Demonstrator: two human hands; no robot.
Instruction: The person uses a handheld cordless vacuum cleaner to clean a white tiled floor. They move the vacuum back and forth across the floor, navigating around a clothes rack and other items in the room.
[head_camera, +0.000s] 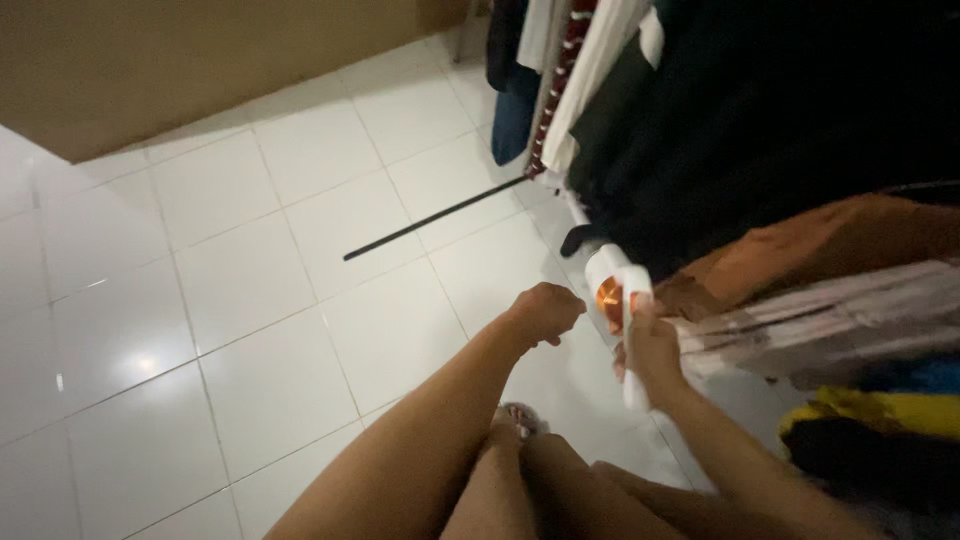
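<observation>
Past the fingers: white tiled floor (250, 300), a dark rod (435, 218) lying across it; beside and above the right fingers, hanging clothes (740, 120), striped fabric (830, 320). Right hand (650, 355) clenched round a white plastic hanger (630, 310), held against the clothes, seemingly not yet hung or freed. Left hand (545, 312) curled into a loose fist, holding nothing visible. Rail hidden; orange patch near the fingertips unclear.

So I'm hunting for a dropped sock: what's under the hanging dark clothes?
Under the dark clothes: white floor tiles and a black bar running beneath them. Farther right, folded garments cover the floor.
</observation>
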